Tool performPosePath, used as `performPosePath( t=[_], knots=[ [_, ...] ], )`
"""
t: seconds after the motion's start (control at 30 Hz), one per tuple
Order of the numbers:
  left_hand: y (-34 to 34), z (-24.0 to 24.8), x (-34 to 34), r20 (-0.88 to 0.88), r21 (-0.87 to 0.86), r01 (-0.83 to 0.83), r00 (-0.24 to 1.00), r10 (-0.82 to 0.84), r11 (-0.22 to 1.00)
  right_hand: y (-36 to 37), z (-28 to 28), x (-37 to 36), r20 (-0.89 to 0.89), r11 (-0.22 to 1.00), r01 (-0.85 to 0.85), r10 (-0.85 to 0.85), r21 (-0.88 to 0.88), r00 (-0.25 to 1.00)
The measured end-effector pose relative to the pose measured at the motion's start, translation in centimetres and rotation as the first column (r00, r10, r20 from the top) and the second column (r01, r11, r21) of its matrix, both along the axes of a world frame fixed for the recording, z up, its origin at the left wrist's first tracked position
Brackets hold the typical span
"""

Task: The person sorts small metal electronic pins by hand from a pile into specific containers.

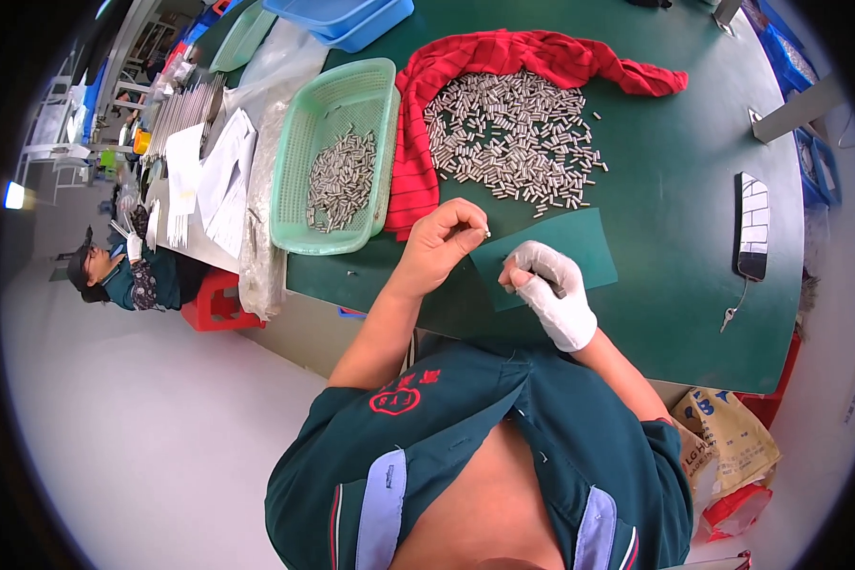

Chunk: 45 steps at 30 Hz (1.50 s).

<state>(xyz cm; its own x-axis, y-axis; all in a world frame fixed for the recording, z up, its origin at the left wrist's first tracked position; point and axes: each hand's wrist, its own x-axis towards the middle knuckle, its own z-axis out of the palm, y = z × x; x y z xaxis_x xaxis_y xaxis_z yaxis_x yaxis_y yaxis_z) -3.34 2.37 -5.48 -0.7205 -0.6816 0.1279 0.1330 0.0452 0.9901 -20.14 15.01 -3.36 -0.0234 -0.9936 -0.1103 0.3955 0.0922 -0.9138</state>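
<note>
Left hand (437,245): fingers clamped on one small silvery piece (487,232), near the heap of small silver metal cylinders (513,138) on the dark-green counter (674,218). Right hand (551,294), white-gloved, above a green rectangular sheet (584,245): fingers curled; grip undeterminable.

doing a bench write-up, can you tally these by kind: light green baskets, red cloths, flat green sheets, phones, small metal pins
Light green baskets: 2
Red cloth: 1
Flat green sheet: 1
Phone: 1
Total: 5, leaving out the metal pins, heaped too thickly to count
</note>
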Motion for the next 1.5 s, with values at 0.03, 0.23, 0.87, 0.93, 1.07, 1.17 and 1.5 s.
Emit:
performPosePath(
  t=[0.03,0.23,0.87,0.93,1.07,1.17,1.5],
  knots=[
    [0.2,0.2,0.0,-0.003,-0.001,-0.003,1.000,0.003,1.000,0.1,-0.1,0.0,-0.003,1.000,-0.003,0.003,-0.001,1.000],
    [1.1,1.1,0.3,0.275,-0.120,-0.095,0.953,0.126,0.988,-0.5,-0.8,0.3,0.068,0.981,0.188,-0.184,-0.056,0.981],
    [2.9,0.8,-1.2,0.470,-0.741,0.205,0.839,0.276,0.639,-1.9,0.2,-0.8,0.294,0.923,0.364,-0.315,-0.128,0.902],
    [2.9,0.4,-1.2,0.468,-0.738,0.174,0.829,0.308,0.653,-2.4,0.2,-0.9,0.365,0.945,0.319,-0.273,-0.071,0.890],
    [3.0,-0.2,-1.5,0.417,-0.757,0.134,0.853,0.315,0.640,-3.0,-0.4,-1.0,0.406,0.951,0.295,-0.236,-0.089,0.883],
    [3.0,-0.4,-1.4,0.406,-0.758,0.120,0.856,0.320,0.641,-3.3,-0.8,-0.7,0.482,0.947,0.310,-0.235,-0.082,0.844],
    [3.3,-0.3,-1.6,0.426,-0.745,0.115,0.840,0.336,0.657,-3.5,-1.3,-0.5,0.525,0.954,0.296,-0.227,-0.049,0.820]
  ],
)
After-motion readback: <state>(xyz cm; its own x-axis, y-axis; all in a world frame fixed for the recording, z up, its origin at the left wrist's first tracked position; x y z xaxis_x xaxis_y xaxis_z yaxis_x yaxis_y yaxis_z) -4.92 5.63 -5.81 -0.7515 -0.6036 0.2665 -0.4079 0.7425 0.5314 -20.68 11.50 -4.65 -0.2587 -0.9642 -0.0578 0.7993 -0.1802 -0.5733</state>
